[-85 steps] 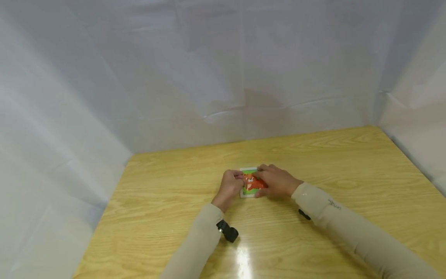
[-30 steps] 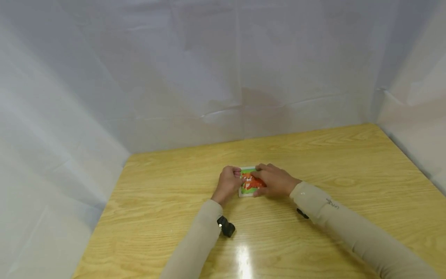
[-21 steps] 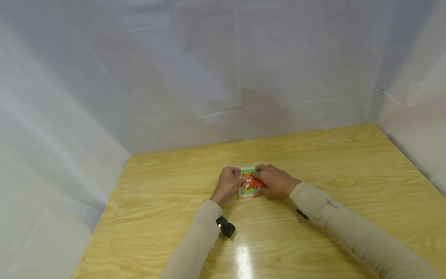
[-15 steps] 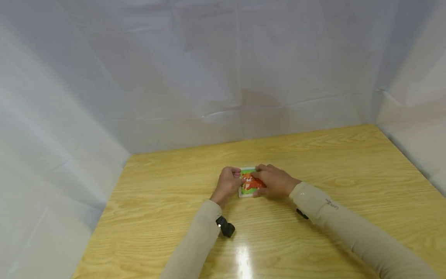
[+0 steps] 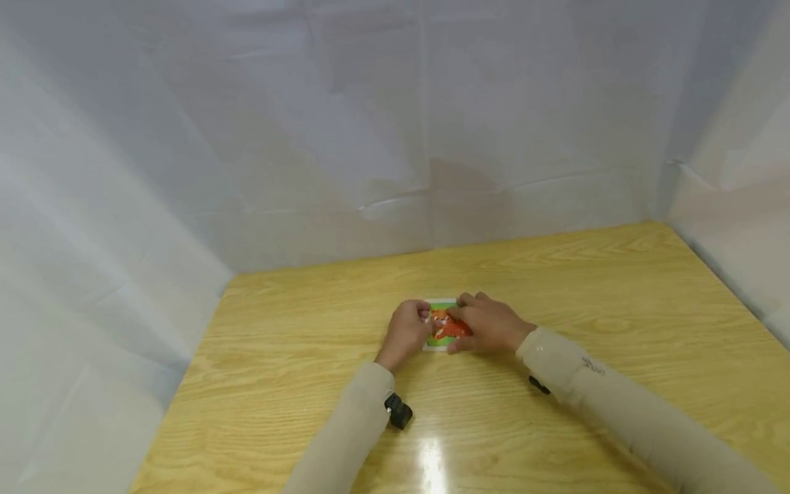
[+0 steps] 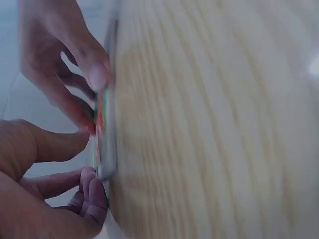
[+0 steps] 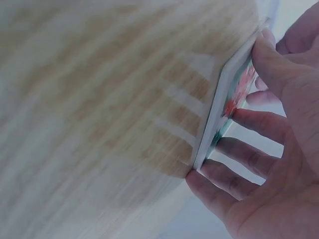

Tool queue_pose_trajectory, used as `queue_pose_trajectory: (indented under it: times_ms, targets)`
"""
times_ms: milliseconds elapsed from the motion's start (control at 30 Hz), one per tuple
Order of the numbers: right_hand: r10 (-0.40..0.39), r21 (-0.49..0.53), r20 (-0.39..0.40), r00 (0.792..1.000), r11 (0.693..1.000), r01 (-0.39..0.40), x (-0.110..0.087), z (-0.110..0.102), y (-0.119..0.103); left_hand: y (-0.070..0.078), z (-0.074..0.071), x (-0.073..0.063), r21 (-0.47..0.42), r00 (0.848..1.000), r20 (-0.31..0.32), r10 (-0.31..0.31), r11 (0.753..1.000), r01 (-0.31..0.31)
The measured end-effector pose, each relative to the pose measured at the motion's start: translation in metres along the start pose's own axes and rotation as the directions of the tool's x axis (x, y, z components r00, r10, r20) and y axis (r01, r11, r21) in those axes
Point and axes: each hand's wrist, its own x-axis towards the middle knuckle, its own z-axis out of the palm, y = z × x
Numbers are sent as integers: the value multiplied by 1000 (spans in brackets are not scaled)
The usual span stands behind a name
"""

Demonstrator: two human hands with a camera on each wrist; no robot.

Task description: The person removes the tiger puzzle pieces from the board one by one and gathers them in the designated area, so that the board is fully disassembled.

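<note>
A small flat picture board lies on the wooden table, white-rimmed, with an orange cartoon animal on green. My left hand is at its left edge, thumb over the picture and the other fingers curled by the rim. In the left wrist view, the left thumb reaches the picture side. My right hand spans the board's right part. Its thumb is on one edge, while fingertips touch the opposite edge and the picture, as the right wrist view shows. The right hand hides the board's right side.
The wooden table carries the board near its middle. A pale sheet hangs behind the table and along both sides. Black wrist cameras, such as the left one, sit under both sleeves.
The left hand has shifted slightly right, and its thumb now covers more of the picture. The right hand keeps its hold. The whole head view has dipped a little.
</note>
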Motion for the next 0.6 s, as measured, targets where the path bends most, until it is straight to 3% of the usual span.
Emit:
queue_pose_trajectory:
  times_ms: [100,233,367,600]
  targets:
    - [-12,-10,-18,1000,1000,11,-1,1,0,2,1,-4,-142,997,71,-15,990,25]
    - [-9,-12,-20,1000,1000,9,1,0,-1,3,2,-6,-341,995,89,-44,938,71]
    - [-4,-14,-11,1000,1000,4,1,-1,-1,4,2,-6,-380,996,58,-67,921,84]
    - [5,-10,-5,1000,1000,-5,-1,-2,-2,6,2,-5,-352,993,54,-105,929,117]
